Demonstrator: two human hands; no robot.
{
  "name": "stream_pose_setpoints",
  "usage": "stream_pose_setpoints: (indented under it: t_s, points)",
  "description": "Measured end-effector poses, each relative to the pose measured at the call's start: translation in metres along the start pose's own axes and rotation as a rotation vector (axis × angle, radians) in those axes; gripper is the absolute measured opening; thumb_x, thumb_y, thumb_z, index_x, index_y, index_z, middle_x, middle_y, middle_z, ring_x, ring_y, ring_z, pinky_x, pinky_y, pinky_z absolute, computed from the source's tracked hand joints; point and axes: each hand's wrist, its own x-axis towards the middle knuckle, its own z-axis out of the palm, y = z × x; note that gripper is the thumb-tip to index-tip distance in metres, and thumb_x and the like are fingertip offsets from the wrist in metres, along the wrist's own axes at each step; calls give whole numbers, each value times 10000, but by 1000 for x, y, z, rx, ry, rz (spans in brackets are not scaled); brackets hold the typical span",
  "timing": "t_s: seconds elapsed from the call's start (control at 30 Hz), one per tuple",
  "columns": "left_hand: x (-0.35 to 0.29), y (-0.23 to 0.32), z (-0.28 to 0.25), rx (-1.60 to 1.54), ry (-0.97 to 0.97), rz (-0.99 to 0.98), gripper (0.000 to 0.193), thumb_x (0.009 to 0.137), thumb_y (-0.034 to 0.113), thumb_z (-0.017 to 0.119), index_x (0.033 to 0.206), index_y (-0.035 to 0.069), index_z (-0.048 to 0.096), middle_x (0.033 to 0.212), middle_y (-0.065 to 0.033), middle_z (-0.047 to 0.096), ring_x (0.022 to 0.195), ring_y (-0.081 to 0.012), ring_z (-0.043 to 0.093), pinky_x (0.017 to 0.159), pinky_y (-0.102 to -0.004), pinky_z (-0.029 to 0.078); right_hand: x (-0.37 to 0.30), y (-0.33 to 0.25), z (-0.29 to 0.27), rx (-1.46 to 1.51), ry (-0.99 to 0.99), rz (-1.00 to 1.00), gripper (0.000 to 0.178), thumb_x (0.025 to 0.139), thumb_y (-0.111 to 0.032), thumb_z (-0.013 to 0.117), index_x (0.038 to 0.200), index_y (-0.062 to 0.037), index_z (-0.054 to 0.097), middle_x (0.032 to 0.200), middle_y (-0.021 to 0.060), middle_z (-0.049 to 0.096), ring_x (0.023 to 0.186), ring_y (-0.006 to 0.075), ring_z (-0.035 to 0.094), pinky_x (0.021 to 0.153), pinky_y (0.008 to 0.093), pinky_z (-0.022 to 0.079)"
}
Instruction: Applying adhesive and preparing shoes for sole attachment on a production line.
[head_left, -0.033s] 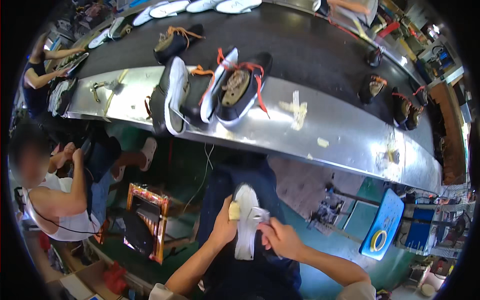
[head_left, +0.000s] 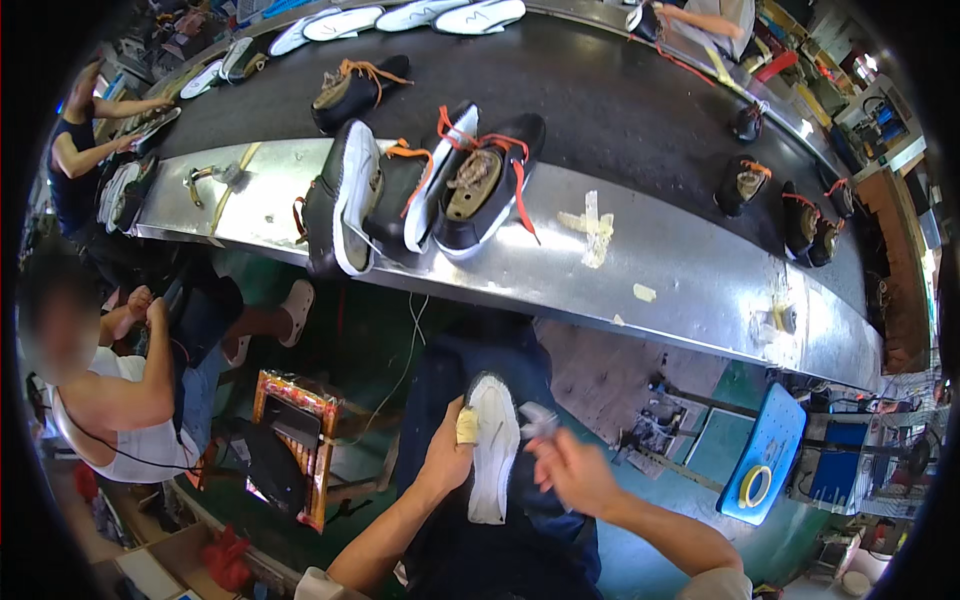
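A black shoe with its white sole (head_left: 491, 455) turned up lies over my lap. My left hand (head_left: 447, 455) is closed around its left side, with a pale yellow wrap (head_left: 467, 426) on the thumb. Just right of the shoe, my right hand (head_left: 577, 474) grips a tool with a grey metal head (head_left: 540, 420), apparently a hammer. That head is blurred and stands apart from the sole. On the metal ledge ahead, a black shoe with orange laces (head_left: 483, 190) stands upright, and another shoe (head_left: 350, 200) leans on its side with the white sole showing.
A dark belt (head_left: 620, 110) runs behind the metal ledge (head_left: 660, 260), carrying shoes and several white soles (head_left: 480, 16). Another hammer (head_left: 205, 180) rests on the ledge. A seated person (head_left: 120, 390) is at left. A blue stool (head_left: 768, 450) with a tape roll (head_left: 756, 486) stands right.
My right hand has moved right, lifting the metal tool head off the sole to beside it. My left hand still holds the shoe in nearly the same place.
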Motion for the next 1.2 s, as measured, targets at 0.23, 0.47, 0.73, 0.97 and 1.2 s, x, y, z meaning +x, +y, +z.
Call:
stream_pose_setpoints:
  t_s: [0.23, 0.47, 0.73, 0.97, 1.2]
  points:
    - [11, -8, 17, -578, -18, -62, 552, 1073, 475, 494, 1446, 69, 479, 1357, -158, 621, 1183, -288, 644, 1030, -390, 497, 51, -32, -130, -1147, 702, -312, 330, 960, -171, 666, 1268, -60, 629, 1096, 181, 652, 993, 382, 657, 813, 495, 516]
    - [23, 35, -20, -1020, -103, 19, 574, 1057, 410, 553, 1519, 83, 455, 1312, -46, 611, 1230, -162, 567, 1029, -316, 455, 2, -16, -2, -16, 81, -193, 469, 921, -200, 768, 1335, -66, 594, 1372, 163, 572, 1191, 306, 634, 966, 377, 525]
    - [28, 25, -28, -701, -225, 163, 409, 988, -7, 553, 1394, 17, 598, 1299, -49, 657, 1201, -133, 597, 1058, -289, 454, -35, -21, 42, -76, 84, 264, 681, 865, -419, 822, 1329, -34, 504, 1161, 149, 678, 966, 279, 704, 817, 400, 550]
    - [31, 23, -17, -597, -161, 230, 552, 908, -185, 445, 1418, -1, 548, 1278, -70, 653, 1190, -137, 609, 1053, -281, 466, -33, -9, 31, -480, -96, 100, 511, 965, -536, 662, 980, -34, 569, 758, 134, 703, 747, 368, 719, 691, 475, 524]
    - [35, 7, -28, -538, -66, 148, 661, 815, -244, 380, 1402, 10, 546, 1310, -94, 641, 1239, -177, 595, 1093, -290, 431, -31, 22, 9, -259, -107, -526, 345, 1025, -345, 631, 867, -41, 671, 709, 109, 676, 619, 332, 620, 590, 415, 465]
